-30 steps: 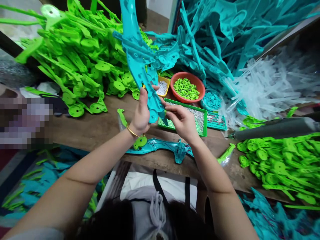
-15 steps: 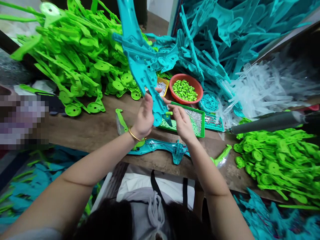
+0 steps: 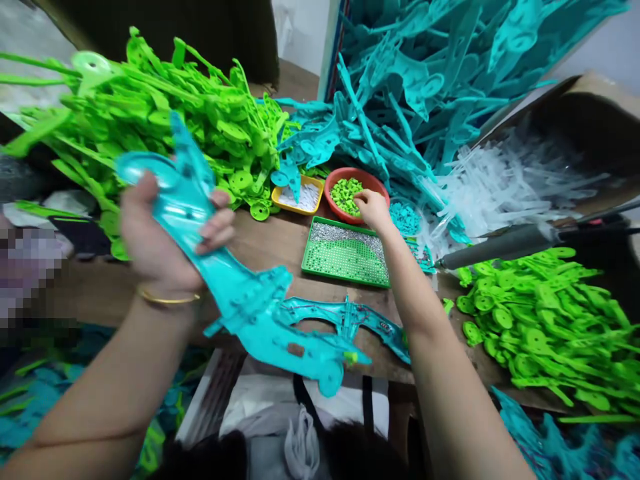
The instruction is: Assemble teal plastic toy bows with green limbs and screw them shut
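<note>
My left hand [image 3: 170, 233] is wrapped round one end of a long teal plastic part [image 3: 240, 293], which slants down to the right over the table's front edge. A small green piece [image 3: 351, 358] sits near its lower end. My right hand [image 3: 373, 208] is at the red bowl [image 3: 384, 193] of small green pieces [image 3: 345, 195], fingertips pinched together; what they hold, if anything, is too small to tell. A second teal part [image 3: 345, 317] with thin wires lies on the table behind the held one.
A green tray [image 3: 345, 260] of small metal pieces and a yellow tray [image 3: 299, 197] stand mid-table. Green parts [image 3: 545, 327] are heaped right and left, teal parts [image 3: 400, 87] behind. A grey tool [image 3: 500, 247] reaches in from the right.
My left hand has swung left with the teal part, now turned with its other end toward me. My right hand has left the part and moved up to the red bowl.
</note>
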{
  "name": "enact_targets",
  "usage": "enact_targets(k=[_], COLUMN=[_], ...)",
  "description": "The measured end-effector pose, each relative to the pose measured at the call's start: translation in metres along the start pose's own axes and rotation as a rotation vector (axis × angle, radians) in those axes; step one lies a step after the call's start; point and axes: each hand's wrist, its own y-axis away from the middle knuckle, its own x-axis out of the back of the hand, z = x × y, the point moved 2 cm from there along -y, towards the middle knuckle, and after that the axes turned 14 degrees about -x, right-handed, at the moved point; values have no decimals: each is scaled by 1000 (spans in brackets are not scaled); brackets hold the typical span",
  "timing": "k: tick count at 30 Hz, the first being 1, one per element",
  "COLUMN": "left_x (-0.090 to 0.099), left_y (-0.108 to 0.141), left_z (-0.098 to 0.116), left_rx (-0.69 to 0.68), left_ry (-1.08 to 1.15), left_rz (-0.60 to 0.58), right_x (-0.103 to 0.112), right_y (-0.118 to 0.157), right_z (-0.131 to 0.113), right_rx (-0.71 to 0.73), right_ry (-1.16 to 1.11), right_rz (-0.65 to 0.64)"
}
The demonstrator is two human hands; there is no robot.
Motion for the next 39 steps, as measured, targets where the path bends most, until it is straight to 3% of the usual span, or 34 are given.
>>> enact_targets(k=[2, 4, 10, 13, 16, 18, 22, 26, 30, 39], left_x=[-9, -12, -5, -9, -15, -18, -22, -24, -25, -25], left_y=[17, 29, 38, 41, 44, 47, 51, 56, 61, 76], left_z=[-24, -43, -70, -84, -98, -104, -108, -108, -108, -103], left_rx=[51, 122, 301, 395, 475, 497, 453, 464, 484, 438], left_ry=[56, 81, 86, 82, 73, 70, 118, 100, 66, -14], left_rz=[-9, -19, -21, -70, -139, -159, -98, -102, -138, -85], right_x=[-11, -19, -3, 8, 10, 10, 11, 15, 13, 5], right_y=[-31, -45, -40, -20, 18, 49, 101, 124, 130, 148], right_z=[-6, -7, 6, 6, -8, -20, -41, -49, -49, -51], right_rx=[-34, -48, -49, -26, 123, 222, 423, 609, 634, 657], right_ry=[64, 72, -79, -296, -687, -810, -676, -570, -546, -490], right_rz=[-24, -57, 3, -32, -138, -192, -127, -28, -6, 81])
